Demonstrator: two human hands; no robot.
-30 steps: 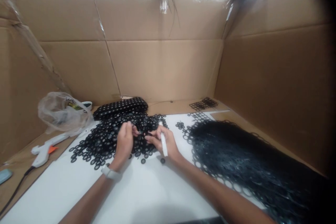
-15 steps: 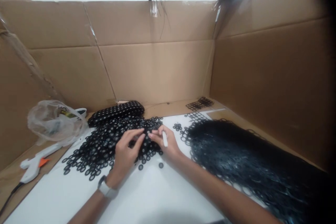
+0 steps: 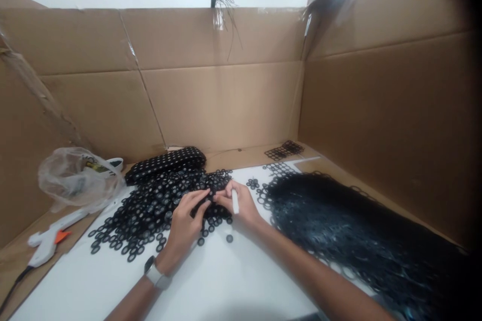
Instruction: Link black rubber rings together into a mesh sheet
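Observation:
A heap of small black rings (image 3: pixel 150 205) lies on a white board (image 3: pixel 211 281). My left hand (image 3: pixel 184 225), a watch on its wrist, reaches into the heap's right edge with fingers stretched out over the rings. Close beside it, my right hand (image 3: pixel 235 205) is closed round a white stick (image 3: pixel 235 201) and its fingertips pinch at the rings where the two hands meet. To the right lies a large black mat of joined rings (image 3: pixel 350 241).
Cardboard walls (image 3: pixel 226 100) enclose the back and both sides. A white glue gun (image 3: pixel 47 241) with an orange trigger and a clear plastic bag (image 3: pixel 73 178) sit at the left. A folded dotted black piece (image 3: pixel 165 160) lies behind the heap; a small ring patch (image 3: pixel 284 149) is at the back.
My left hand has opened from a pinch and spread flatter over the rings. The right hand stays in place with the stick. The view has tilted slightly.

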